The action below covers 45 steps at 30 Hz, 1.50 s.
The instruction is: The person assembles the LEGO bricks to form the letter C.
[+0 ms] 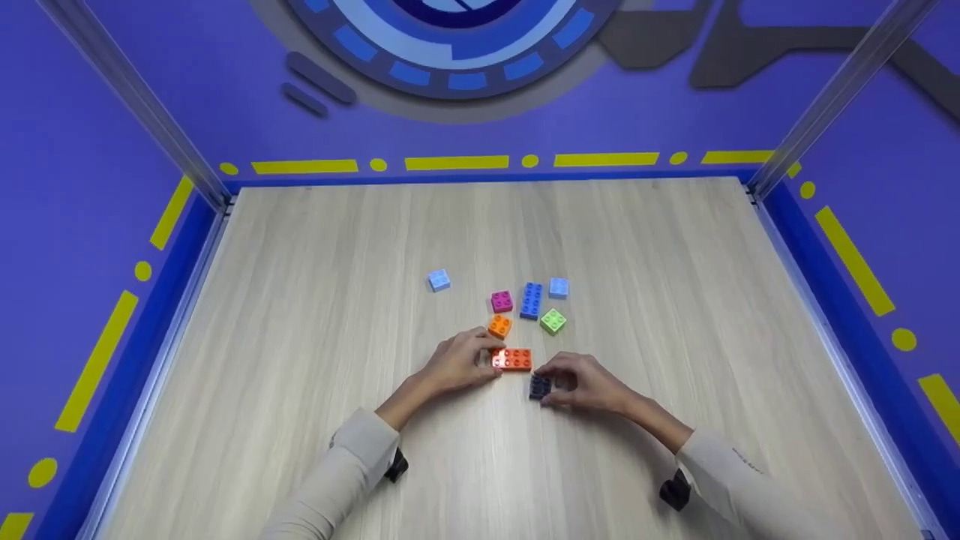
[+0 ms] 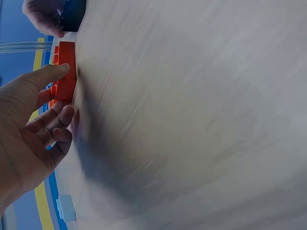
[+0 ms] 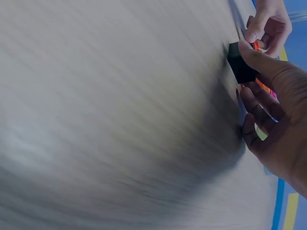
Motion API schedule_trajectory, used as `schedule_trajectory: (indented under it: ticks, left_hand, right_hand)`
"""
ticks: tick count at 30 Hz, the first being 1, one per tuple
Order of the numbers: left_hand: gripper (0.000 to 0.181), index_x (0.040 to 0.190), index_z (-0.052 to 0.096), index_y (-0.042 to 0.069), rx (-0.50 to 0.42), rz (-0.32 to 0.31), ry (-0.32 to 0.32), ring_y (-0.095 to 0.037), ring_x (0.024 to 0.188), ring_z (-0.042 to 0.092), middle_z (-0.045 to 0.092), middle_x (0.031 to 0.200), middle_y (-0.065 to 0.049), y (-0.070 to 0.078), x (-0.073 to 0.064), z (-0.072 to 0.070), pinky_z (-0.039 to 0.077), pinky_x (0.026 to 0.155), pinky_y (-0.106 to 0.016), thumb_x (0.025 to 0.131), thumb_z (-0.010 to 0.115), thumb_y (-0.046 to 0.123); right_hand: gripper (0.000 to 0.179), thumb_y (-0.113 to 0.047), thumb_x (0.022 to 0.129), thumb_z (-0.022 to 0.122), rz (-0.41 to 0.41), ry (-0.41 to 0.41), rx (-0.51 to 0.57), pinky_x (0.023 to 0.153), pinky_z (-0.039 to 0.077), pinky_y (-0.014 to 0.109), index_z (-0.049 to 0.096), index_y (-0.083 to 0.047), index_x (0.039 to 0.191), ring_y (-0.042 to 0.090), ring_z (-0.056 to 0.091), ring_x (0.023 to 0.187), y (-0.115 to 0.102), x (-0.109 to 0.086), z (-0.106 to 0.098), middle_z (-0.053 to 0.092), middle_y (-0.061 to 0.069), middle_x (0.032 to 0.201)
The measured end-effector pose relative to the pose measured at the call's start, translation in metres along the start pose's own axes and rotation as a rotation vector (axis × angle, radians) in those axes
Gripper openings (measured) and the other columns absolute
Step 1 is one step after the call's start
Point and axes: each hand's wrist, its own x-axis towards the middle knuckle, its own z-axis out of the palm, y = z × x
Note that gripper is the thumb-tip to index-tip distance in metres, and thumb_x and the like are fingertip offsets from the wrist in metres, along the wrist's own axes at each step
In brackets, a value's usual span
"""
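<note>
My left hand (image 1: pixel 461 363) pinches the left end of a red-orange building brick (image 1: pixel 514 360) that lies on the wooden table. In the left wrist view the thumb presses one long side of this brick (image 2: pixel 67 88), while the other fingers curl behind and below. Just to the right and nearer me, my right hand (image 1: pixel 591 384) holds a small black building brick (image 1: pixel 539 387) between thumb and fingers. The right wrist view has the thumb on the near face of the black brick (image 3: pixel 241 71). A small gap separates the two bricks in the head view.
Beyond the hands lie loose bricks: an orange one (image 1: pixel 499 326) close to the left fingers, magenta (image 1: pixel 502 301), long blue (image 1: pixel 531 301), lime green (image 1: pixel 553 322), and light blue ones at right (image 1: pixel 559 288) and left (image 1: pixel 439 280). Blue-purple panels (image 1: pixel 465 142) bound the table (image 1: pixel 337 247).
</note>
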Motion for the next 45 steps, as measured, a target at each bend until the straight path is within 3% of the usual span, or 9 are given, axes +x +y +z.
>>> schedule_trajectory:
  ticks: [6, 11, 16, 24, 32, 38, 45]
  left_hand:
    - [0.037, 0.121, 0.074, 0.013, -0.005, 0.004, 0.008, -0.011, 0.080, 0.049, 0.069, 0.107, -0.005, 0.000, 0.001, 0.004, 0.042, 0.069, -0.025, 0.087, 0.081, 0.024]
    - [0.037, 0.122, 0.074, 0.013, -0.009, -0.003, 0.011, -0.018, 0.093, 0.063, 0.070, 0.114, -0.006, 0.003, 0.003, 0.007, 0.054, 0.082, -0.033, 0.086, 0.081, 0.023]
    - [0.038, 0.120, 0.074, 0.013, -0.006, -0.014, 0.011, -0.024, 0.103, 0.067, 0.070, 0.116, -0.005, 0.004, 0.004, 0.011, 0.056, 0.090, -0.041, 0.085, 0.082, 0.025]
    - [0.037, 0.120, 0.075, 0.013, 0.017, -0.004, 0.009, -0.024, 0.102, 0.068, 0.070, 0.117, -0.007, 0.008, 0.005, 0.012, 0.056, 0.087, -0.042, 0.086, 0.081, 0.028]
    - [0.038, 0.120, 0.075, 0.013, 0.019, -0.010, 0.021, -0.024, 0.096, 0.067, 0.070, 0.114, -0.007, 0.008, 0.006, 0.010, 0.056, 0.084, -0.040, 0.085, 0.081, 0.028]
    - [0.038, 0.119, 0.075, 0.013, 0.030, -0.010, 0.033, -0.023, 0.096, 0.067, 0.070, 0.113, -0.007, 0.006, 0.005, 0.009, 0.057, 0.083, -0.038, 0.084, 0.082, 0.027]
    - [0.038, 0.120, 0.074, 0.013, -0.002, -0.020, 0.019, -0.022, 0.094, 0.065, 0.069, 0.113, -0.006, 0.007, 0.006, 0.009, 0.055, 0.083, -0.037, 0.085, 0.081, 0.027]
  right_hand:
    - [0.040, -0.014, 0.086, 0.082, 0.019, 0.018, -0.004, 0.094, 0.051, 0.030, 0.071, -0.005, 0.123, 0.027, 0.066, 0.107, 0.002, -0.001, -0.004, 0.072, 0.011, 0.116]
    - [0.040, -0.012, 0.085, 0.081, 0.044, 0.051, -0.026, 0.092, 0.050, 0.029, 0.071, -0.006, 0.124, 0.025, 0.065, 0.105, 0.001, 0.000, -0.015, 0.071, 0.011, 0.117]
    - [0.040, -0.009, 0.084, 0.081, 0.007, 0.095, -0.036, 0.087, 0.053, 0.034, 0.071, -0.004, 0.122, 0.028, 0.066, 0.101, 0.000, 0.006, -0.020, 0.072, 0.014, 0.117]
    - [0.042, -0.005, 0.087, 0.078, -0.015, 0.086, 0.008, 0.082, 0.058, 0.045, 0.066, 0.000, 0.128, 0.033, 0.067, 0.096, 0.000, 0.014, -0.017, 0.069, 0.018, 0.117]
    - [0.045, -0.003, 0.083, 0.079, -0.012, 0.101, -0.060, 0.092, 0.054, 0.045, 0.068, -0.005, 0.127, 0.031, 0.064, 0.107, -0.003, 0.021, -0.014, 0.068, 0.014, 0.123]
    - [0.043, -0.009, 0.081, 0.084, -0.014, 0.158, -0.031, 0.101, 0.051, 0.042, 0.070, -0.006, 0.122, 0.030, 0.064, 0.113, -0.003, 0.028, -0.005, 0.070, 0.011, 0.120]
    - [0.042, -0.008, 0.078, 0.086, 0.033, 0.203, 0.022, 0.092, 0.055, 0.042, 0.072, -0.006, 0.117, 0.027, 0.065, 0.104, -0.002, 0.026, -0.004, 0.070, 0.012, 0.117]
